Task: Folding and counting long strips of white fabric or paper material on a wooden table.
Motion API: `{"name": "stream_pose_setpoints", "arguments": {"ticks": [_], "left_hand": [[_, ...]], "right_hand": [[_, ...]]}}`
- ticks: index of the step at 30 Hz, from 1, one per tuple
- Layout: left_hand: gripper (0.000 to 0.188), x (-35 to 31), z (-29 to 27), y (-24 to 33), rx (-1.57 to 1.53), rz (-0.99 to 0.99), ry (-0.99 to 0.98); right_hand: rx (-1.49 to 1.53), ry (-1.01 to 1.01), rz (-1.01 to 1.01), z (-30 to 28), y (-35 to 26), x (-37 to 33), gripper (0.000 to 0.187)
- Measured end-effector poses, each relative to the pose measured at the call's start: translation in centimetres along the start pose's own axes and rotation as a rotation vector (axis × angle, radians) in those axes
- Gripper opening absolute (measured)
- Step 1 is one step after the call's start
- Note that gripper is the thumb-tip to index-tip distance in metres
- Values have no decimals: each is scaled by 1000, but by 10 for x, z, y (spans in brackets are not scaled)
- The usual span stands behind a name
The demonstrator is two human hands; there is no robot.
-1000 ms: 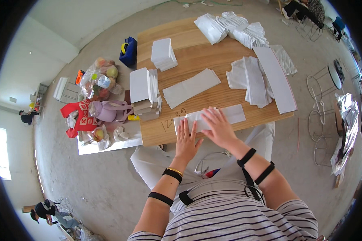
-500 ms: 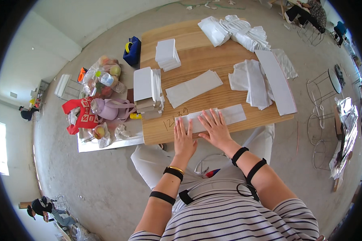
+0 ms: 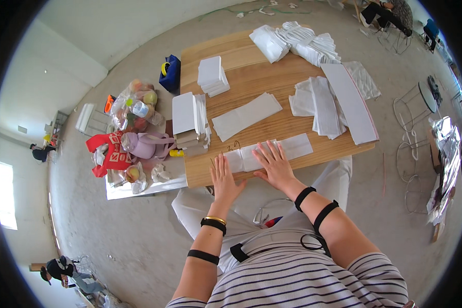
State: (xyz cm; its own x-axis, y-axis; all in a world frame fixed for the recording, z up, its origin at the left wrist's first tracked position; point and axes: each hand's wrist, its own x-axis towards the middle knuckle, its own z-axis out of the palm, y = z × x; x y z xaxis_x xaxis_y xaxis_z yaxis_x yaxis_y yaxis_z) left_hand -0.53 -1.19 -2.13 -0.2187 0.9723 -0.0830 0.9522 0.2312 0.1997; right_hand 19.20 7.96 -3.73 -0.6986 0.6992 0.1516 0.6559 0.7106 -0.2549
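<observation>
White oblong paper strip (image 3: 299, 146) is lying under right hand (image 3: 275, 168), left hand (image 3: 223, 179) at its end, both resting splayed, gripping nothing. Dark handwriting (image 3: 233, 146) is marking wood-grained table (image 3: 272, 79).

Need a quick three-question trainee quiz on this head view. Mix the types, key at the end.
1. Multiple choice: what do the fingers of the right hand rest on?
A) a metal stool
B) a white strip
C) a plastic bottle

2. True or false: the red bag lies to the left of the wooden table.

3. Short answer: which hand's wrist wears the gold bracelet?

Key: 1. B. 2. True. 3. The left hand.
</observation>
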Motion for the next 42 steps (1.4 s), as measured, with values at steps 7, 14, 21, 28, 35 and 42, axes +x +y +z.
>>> {"name": "stream_pose_setpoints", "arguments": {"ticks": [7,14,21,28,35,42], "left_hand": [[53,2,-7,17,-316,46,262],[17,14,5,9,-297,-84,441],[14,15,11,8,-1495,-538,556],[11,24,-4,76,-699,112,533],[13,29,12,101,-571,182,382],[16,30,15,105,-549,177,338]], "right_hand": [[-27,-69,23,-4,2,-1,76],[-16,-92,37,-3,0,-1,75],[40,-54,16,-5,3,-1,76],[124,113,210,-27,29,-8,65],[218,201,298,-36,51,-29,55],[246,192,289,-35,49,-24,51]]}}
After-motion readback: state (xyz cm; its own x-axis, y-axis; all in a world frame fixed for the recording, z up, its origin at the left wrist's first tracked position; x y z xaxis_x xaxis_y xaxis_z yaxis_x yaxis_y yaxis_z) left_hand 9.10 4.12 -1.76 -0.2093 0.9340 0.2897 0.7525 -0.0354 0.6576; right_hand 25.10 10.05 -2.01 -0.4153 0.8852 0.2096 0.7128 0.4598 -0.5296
